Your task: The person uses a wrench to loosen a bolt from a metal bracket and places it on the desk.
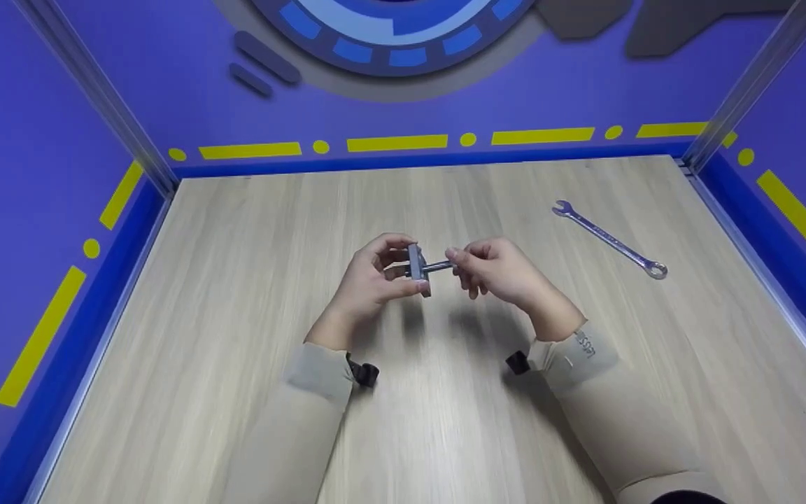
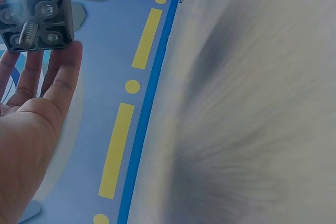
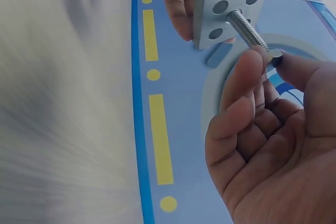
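Note:
My left hand (image 1: 364, 283) grips a grey square plate (image 1: 414, 262) by its edges, above the table. In the right wrist view the plate's flat face (image 3: 236, 4) has round holes near its corners. A threaded bolt (image 3: 249, 30) runs through its middle. My right hand (image 1: 504, 274) pinches the bolt's hex end (image 3: 274, 57) between thumb and fingers. From the left wrist view, the plate's ribbed back (image 2: 39, 17) shows, with the bolt's threaded tip (image 2: 28, 34) sticking out of it.
A combination wrench (image 1: 609, 239) lies on the wooden table (image 1: 249, 392), at the right beyond my right hand. Blue panels with yellow marks (image 1: 396, 143) wall the table at the back and sides. Metal posts (image 1: 746, 91) stand at the back corners.

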A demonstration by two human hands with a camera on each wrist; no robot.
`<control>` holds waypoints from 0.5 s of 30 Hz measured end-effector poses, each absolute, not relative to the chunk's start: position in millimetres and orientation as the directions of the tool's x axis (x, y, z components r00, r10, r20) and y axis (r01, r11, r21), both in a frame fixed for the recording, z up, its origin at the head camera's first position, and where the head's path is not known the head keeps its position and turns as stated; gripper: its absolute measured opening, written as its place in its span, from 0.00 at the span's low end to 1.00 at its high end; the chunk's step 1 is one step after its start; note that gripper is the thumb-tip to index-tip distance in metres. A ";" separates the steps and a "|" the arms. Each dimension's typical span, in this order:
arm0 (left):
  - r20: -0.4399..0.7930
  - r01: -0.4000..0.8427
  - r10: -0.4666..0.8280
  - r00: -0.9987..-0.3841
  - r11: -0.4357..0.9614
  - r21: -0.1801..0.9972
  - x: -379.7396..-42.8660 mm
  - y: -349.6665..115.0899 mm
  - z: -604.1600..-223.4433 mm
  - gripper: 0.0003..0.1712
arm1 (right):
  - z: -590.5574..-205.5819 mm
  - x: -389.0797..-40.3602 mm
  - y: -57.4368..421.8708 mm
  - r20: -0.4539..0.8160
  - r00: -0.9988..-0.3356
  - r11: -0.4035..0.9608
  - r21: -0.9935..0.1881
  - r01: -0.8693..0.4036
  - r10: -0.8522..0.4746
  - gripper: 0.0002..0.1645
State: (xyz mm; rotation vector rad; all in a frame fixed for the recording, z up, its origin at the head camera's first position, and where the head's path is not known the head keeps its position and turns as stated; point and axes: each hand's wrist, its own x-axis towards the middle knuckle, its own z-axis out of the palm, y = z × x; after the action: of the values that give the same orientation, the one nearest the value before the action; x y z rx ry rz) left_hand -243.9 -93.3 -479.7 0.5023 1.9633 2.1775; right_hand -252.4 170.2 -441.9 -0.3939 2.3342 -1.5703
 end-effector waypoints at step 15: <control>0.162 0.128 0.333 -0.929 -0.121 0.984 -244.4 -94.0 -479.5 0.38 | -437.6 -249.0 174.7 0.069 -0.910 0.356 -0.906 -0.229 -0.410 0.15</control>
State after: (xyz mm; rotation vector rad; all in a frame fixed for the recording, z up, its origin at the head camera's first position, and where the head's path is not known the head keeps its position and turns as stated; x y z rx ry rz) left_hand -244.4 -94.0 -479.5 0.5266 1.9830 2.1896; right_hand -249.0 174.7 -437.6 -0.5811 2.4426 -1.5898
